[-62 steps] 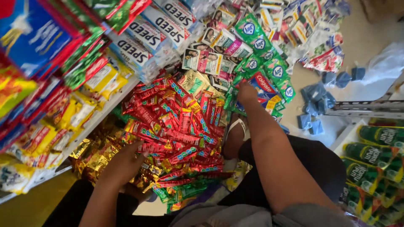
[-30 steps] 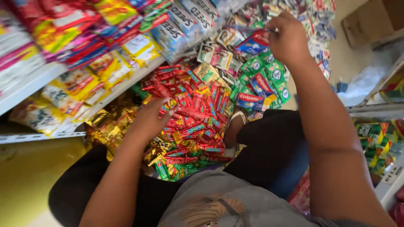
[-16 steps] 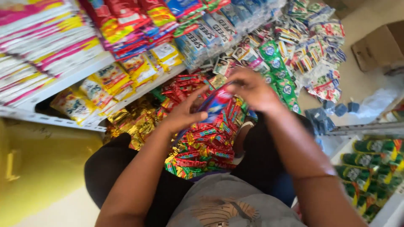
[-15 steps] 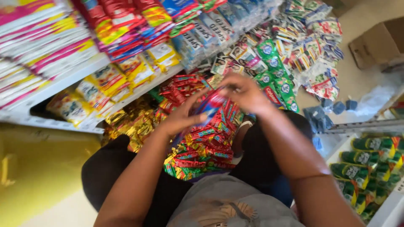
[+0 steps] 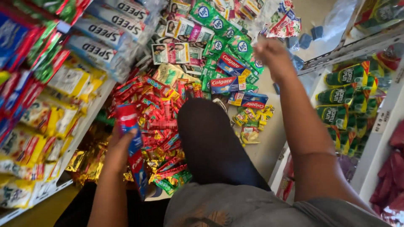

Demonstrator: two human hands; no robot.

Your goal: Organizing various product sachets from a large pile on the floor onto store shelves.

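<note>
My left hand [image 5: 119, 147] grips a couple of long red and blue toothpaste boxes [image 5: 126, 120] low at the left, beside a heap of red sachet strips [image 5: 158, 109] on the floor. My right hand [image 5: 269, 52] is stretched out far ahead, above more red and blue toothpaste boxes [image 5: 229, 82] and green sachets [image 5: 210, 17]. That hand is blurred with its fingers curled, and I cannot tell whether it holds anything. My dark-trousered knee [image 5: 206, 138] is bent between the two arms.
A white shelf at the left carries yellow packets [image 5: 71, 80] and blue-white packs [image 5: 101, 38]. Gold packets [image 5: 86, 162] lie under it. At the right a rack holds green sachet strips [image 5: 349, 94]. Small blue blocks [image 5: 305, 40] lie on the floor beyond.
Both hands met over the red heap on a red and blue box. Now the left hand keeps the boxes low at the left and the right hand has reached out to the far pile.
</note>
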